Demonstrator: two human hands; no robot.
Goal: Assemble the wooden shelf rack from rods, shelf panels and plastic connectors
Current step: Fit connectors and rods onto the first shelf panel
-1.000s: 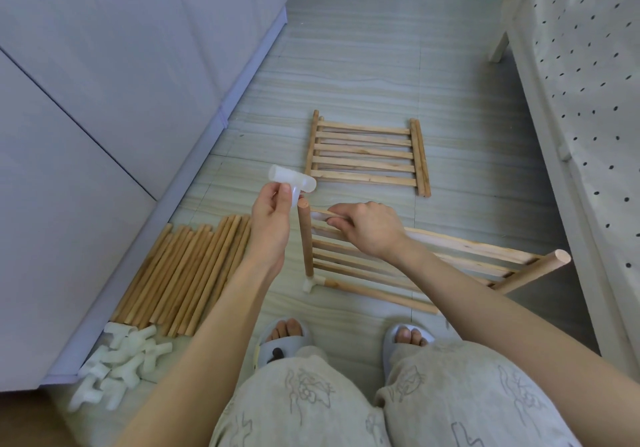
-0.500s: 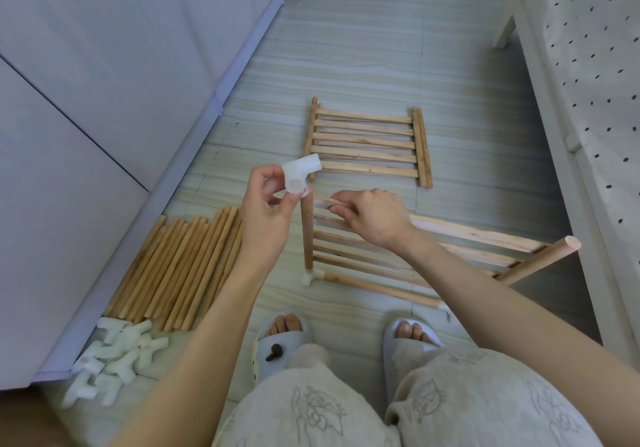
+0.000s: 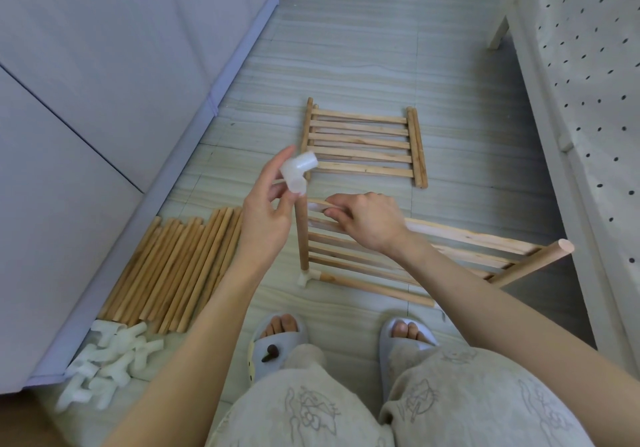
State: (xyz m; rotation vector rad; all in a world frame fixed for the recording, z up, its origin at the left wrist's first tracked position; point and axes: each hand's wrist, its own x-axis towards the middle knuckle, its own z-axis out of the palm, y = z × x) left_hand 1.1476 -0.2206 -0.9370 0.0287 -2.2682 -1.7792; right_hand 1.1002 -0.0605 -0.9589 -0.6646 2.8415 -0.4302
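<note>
Your left hand (image 3: 265,211) pinches a translucent white plastic elbow connector (image 3: 297,173) just above the top end of the upright wooden rod (image 3: 302,238). Your right hand (image 3: 363,221) grips the top slat of the tilted wooden slatted shelf panel (image 3: 450,245). Loose wooden rods (image 3: 176,266) and spare white connectors (image 3: 104,360) lie on the floor at left; a second slatted panel (image 3: 363,143) lies flat beyond.

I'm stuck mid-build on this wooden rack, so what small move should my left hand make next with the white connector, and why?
Probably lower the white plastic elbow connector onto the bare top of the upright wooden rod. The left hand holds it just above that end, while the right hand steadies the slatted wooden shelf panel.
</note>
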